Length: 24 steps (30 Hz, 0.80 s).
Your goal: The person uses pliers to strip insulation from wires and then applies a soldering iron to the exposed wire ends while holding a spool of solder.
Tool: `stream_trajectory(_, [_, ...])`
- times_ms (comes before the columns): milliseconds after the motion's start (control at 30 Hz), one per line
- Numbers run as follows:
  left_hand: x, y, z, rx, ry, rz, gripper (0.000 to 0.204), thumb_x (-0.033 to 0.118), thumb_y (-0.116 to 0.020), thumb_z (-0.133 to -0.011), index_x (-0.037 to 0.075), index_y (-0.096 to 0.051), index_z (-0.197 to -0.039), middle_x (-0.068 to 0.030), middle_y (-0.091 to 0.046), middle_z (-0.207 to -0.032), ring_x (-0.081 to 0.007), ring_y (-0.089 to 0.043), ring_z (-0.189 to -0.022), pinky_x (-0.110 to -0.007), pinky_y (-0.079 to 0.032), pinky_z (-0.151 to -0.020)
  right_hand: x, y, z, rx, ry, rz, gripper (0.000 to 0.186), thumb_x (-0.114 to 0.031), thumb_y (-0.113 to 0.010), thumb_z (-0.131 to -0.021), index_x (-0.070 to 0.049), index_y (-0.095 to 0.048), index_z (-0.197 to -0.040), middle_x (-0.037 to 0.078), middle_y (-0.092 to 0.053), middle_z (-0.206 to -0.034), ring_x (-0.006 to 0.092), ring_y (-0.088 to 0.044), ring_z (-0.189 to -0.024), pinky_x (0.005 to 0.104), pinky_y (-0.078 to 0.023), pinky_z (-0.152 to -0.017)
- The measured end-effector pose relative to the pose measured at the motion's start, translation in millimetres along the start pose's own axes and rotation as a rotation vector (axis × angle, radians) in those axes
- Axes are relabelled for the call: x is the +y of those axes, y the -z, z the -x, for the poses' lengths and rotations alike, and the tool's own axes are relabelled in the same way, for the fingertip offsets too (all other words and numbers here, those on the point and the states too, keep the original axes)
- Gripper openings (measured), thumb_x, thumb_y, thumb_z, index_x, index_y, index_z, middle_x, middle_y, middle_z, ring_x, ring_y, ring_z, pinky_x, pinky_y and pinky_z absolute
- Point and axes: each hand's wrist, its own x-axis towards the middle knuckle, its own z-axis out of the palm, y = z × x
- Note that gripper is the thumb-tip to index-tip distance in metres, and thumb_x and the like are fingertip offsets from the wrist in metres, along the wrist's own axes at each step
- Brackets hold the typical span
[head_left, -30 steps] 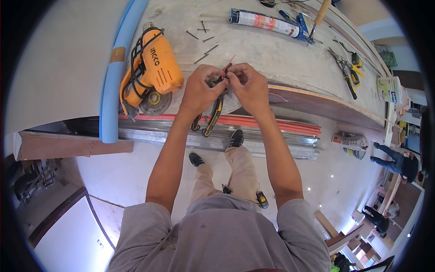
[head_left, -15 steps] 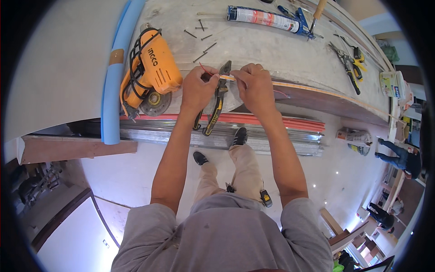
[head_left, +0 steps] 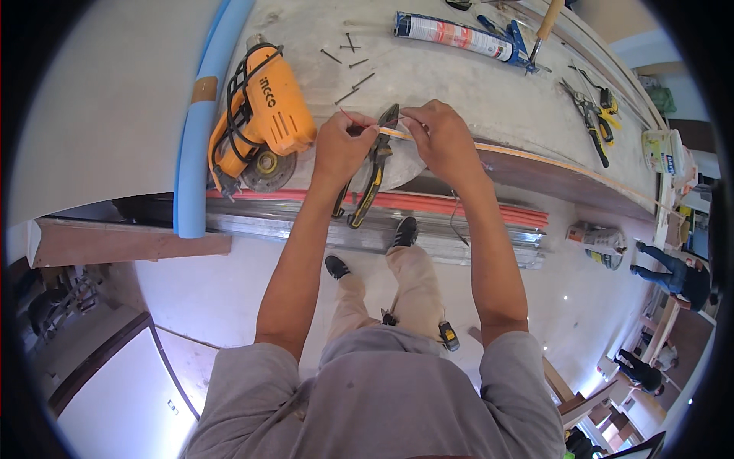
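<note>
Both my hands are closed in a pinch at the bench's near edge. My left hand [head_left: 344,149] grips a thin red wire [head_left: 349,118] whose end sticks up past the fingers. In my right hand [head_left: 445,145], thumb and forefinger pinch a thin wire that shows in the gap between the hands. Combination pliers [head_left: 371,183] with black and yellow handles lie between them, jaws on the bench and handles hanging past its edge; neither hand grips them. A thin dark wire [head_left: 456,218] dangles beside my right forearm.
An orange heat gun [head_left: 277,99] with wrapped cord lies left, over a cutting disc [head_left: 269,171]. Several screws [head_left: 359,79], a caulking gun [head_left: 459,37] and more pliers [head_left: 587,118] lie farther off. Blue foam tubes [head_left: 191,153] stand left. Metal profiles [head_left: 306,229] lie below the bench.
My right hand has shifted right and slightly up, widening the gap to the left hand. A thin wire now shows between them, and a dark wire hangs below my right wrist.
</note>
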Motion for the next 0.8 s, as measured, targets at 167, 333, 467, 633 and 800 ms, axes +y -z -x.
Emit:
stream_trajectory(167, [-1,-1,3,0.020,-0.036,0.042,0.014,0.009,-0.069,-0.077,-0.001,-0.064,-0.086,-0.0081,-0.066,-0.078,-0.0136,-0.062,-0.070,-0.026,-0.050,-0.067,-10,2,-12,-0.176,-0.025,0.060,0.014,-0.015,-0.062,-0.084,-0.005,-0.069,-0.090,0.014,-0.059,-0.080,0.0312,-0.057,-0.080,0.0399,-0.045,-0.073])
stream_trajectory(333, [-1,-4,4,0.038,-0.087,0.059,0.012,0.009,-0.069,-0.079,0.000,-0.064,-0.086,-0.0083,-0.063,-0.089,-0.0150,-0.062,-0.079,-0.027,-0.049,-0.073,-15,6,-19,-0.188,-0.002,0.055,0.015,-0.017,-0.064,-0.082,-0.003,-0.070,-0.085,0.015,-0.062,-0.078,0.0311,-0.059,-0.071,0.0395,-0.046,-0.068])
stream_trajectory(467, [-3,-3,5,0.042,-0.086,0.063,0.012,0.009,-0.069,-0.079,0.001,-0.065,-0.087,-0.0085,-0.061,-0.093,-0.0167,-0.061,-0.082,-0.028,-0.048,-0.075,-24,11,-24,-0.279,-0.152,-0.043,0.016,-0.017,-0.067,-0.079,-0.001,-0.070,-0.082,0.017,-0.064,-0.074,0.0303,-0.061,-0.066,0.0381,-0.047,-0.064])
stream_trajectory(633, [-3,-6,5,0.069,-0.200,-0.025,0.011,0.010,-0.066,-0.080,0.001,-0.065,-0.086,-0.0113,-0.059,-0.095,-0.0218,-0.060,-0.084,-0.031,-0.048,-0.076,-19,4,-18,-0.293,-0.198,-0.038,0.016,-0.015,-0.070,-0.076,0.000,-0.070,-0.082,0.018,-0.065,-0.074,0.0306,-0.062,-0.066,0.0377,-0.048,-0.064])
stream_trajectory(800, [-5,-5,4,0.060,-0.198,-0.055,0.014,0.012,-0.067,-0.081,0.000,-0.066,-0.088,-0.0126,-0.060,-0.096,-0.0240,-0.060,-0.090,-0.032,-0.046,-0.082,-17,-3,-13,-0.172,-0.008,0.097,0.012,-0.011,-0.069,-0.074,-0.001,-0.068,-0.079,0.016,-0.063,-0.076,0.0327,-0.061,-0.070,0.0398,-0.048,-0.067])
